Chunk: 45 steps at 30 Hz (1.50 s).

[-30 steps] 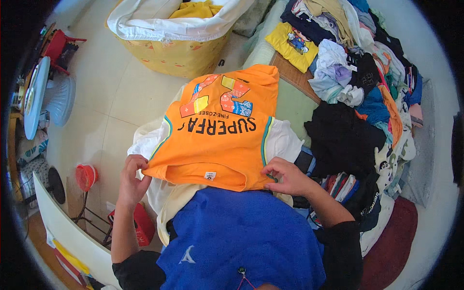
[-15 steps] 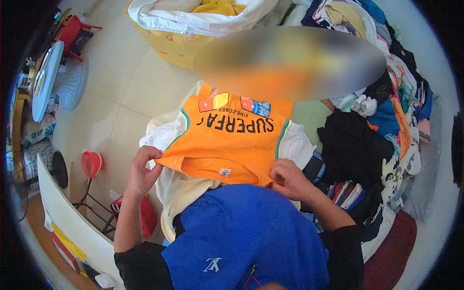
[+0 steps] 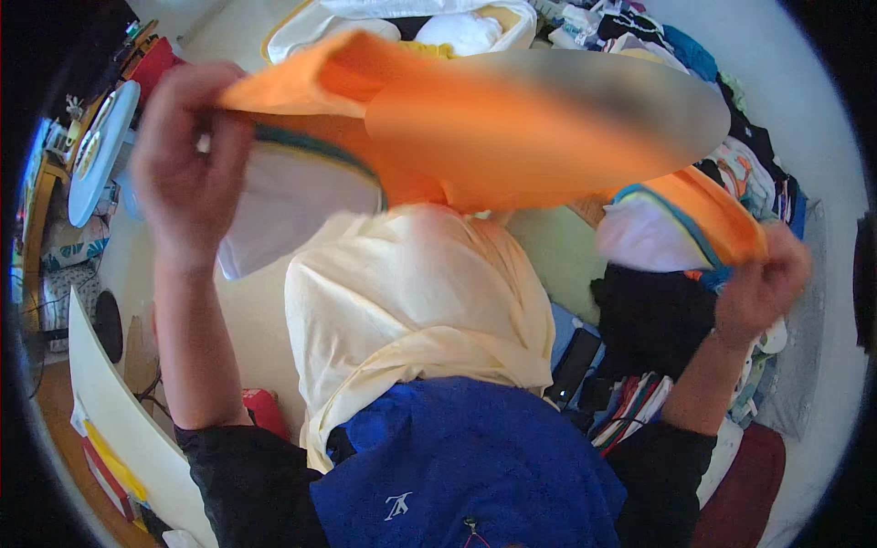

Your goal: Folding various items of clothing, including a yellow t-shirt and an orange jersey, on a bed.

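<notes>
An orange T-shirt with white sleeves and green-yellow trim is raised in front of me, stretched wide between my hands. My left hand, somewhat blurred, pinches one corner high on the left. On the right and lower down, my right hand grips the other corner near a white sleeve. Part of the shirt's middle lies under a blurred patch. Beneath it, a cream cloth drapes over my lap, next to the blue garment on my front.
Piled clothes run along the right, with a black garment nearest. A black phone and a row of folded clothes sit right of my lap. A white-lined bag stands ahead; a pale blue round table is far left.
Both hands have lifted the orange T-shirt up off my lap and spread farther apart, the left one higher. The cream cloth beneath has come into view.
</notes>
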Motion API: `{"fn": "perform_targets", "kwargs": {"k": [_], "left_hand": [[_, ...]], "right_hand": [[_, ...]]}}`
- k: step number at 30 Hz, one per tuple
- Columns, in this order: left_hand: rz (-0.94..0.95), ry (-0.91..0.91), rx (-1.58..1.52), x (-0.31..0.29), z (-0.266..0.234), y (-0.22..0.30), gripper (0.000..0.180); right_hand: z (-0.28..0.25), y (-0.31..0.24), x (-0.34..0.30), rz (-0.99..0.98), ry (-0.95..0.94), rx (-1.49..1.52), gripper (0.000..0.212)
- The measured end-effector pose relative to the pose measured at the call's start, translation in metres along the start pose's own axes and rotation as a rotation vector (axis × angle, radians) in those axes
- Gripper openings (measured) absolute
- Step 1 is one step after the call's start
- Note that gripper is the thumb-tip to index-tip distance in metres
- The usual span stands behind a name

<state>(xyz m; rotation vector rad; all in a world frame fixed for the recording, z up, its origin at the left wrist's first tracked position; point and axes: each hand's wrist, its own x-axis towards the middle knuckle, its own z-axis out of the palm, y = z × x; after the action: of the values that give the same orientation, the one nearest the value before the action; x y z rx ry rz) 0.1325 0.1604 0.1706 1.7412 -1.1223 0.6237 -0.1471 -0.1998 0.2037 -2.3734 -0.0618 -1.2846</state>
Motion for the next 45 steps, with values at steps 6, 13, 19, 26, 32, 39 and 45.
{"fn": "perform_targets", "kwargs": {"k": [6,13,19,26,32,39,45], "left_hand": [[0.245,-0.314,0.134,-0.029,-0.019,0.039,0.018],[-0.135,-0.743,0.081,-0.192,0.006,0.040,0.024],[-0.330,-1.065,0.121,-0.223,0.018,0.053,0.023],[-0.243,-0.917,-0.332,-0.205,0.068,0.092,0.031],[-0.291,-1.031,-0.344,-0.227,0.088,0.107,0.033],[-0.429,-0.947,-0.430,-0.237,0.091,0.099,0.027],[-0.793,-0.925,-0.303,-0.229,0.104,0.109,0.047]], "right_hand": [[-0.033,-0.034,-0.051,-0.158,-0.473,-0.128,0.026],[0.033,-0.037,-0.167,0.075,-0.997,0.043,0.027],[0.066,-0.038,-0.192,0.431,-1.448,0.346,0.023],[0.101,-0.060,-0.165,0.582,-1.069,0.293,0.030],[0.130,-0.069,-0.192,0.430,-1.119,0.149,0.023],[0.129,-0.063,-0.177,0.934,-1.049,0.302,0.016],[0.133,-0.063,-0.179,1.086,-0.934,0.327,0.016]]}}
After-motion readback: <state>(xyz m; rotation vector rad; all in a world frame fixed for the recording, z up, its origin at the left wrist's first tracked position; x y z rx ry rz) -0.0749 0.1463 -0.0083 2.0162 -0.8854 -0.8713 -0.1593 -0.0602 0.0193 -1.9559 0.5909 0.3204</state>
